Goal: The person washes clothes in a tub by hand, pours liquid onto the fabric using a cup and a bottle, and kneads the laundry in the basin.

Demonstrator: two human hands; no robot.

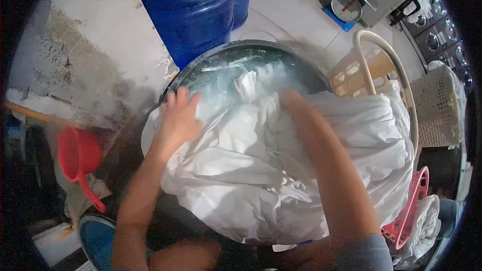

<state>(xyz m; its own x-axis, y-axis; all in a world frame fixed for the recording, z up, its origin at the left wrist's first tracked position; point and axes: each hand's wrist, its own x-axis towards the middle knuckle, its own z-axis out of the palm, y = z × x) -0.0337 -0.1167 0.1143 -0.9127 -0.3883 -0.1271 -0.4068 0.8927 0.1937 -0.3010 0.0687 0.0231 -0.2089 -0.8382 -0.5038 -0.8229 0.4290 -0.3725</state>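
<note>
A large white cloth (241, 185) hangs over the near rim of a dark round tub (281, 47), and part of it lies in the cloudy water (216, 85). My left hand (182, 118) is at the tub's left side, over the cloth's edge, its fingers spread and slightly blurred. On the right, my right hand (291, 99) reaches down into the wet cloth at the water. Its fingers are hidden there, so I cannot see what they grip. A folded bit of white fabric (246, 86) sticks up between the two hands.
Blue water jugs (196, 15) stand behind the tub. A cream basket (351, 73) and a pink basket (414, 206) are at the right. A red dipper (78, 153) hangs left, above a blue-topped container (98, 243). Farther back is a dial scale (346, 7).
</note>
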